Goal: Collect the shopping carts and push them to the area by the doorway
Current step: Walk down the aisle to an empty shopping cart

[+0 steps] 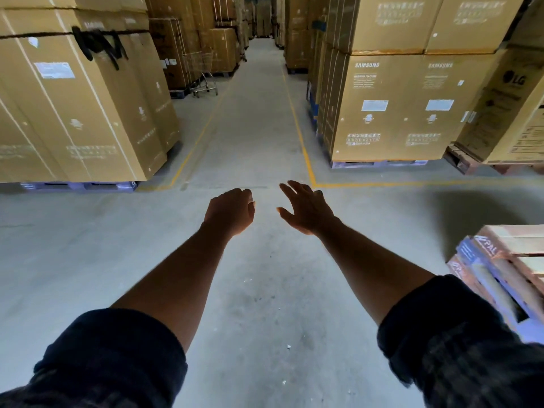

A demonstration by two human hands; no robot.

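One shopping cart point(203, 73) is seen far down the aisle, and nothing is held yet. The left hand point(231, 210) is loosely curled and empty, and the right hand point(306, 209) is spread wide, both well short of the cart. The cart is parked just beside tall cardboard boxes point(173, 54) on a pallet point(178, 94). It could be bumped into them, or a wheel could be caught on the pallet edge, when it is pulled out. The cart is made of thin silver wire with small wheels. The boxes are brown, flat and square. The floor point(253, 119) around the cart is smooth grey concrete, marked with yellow lines point(297, 128).
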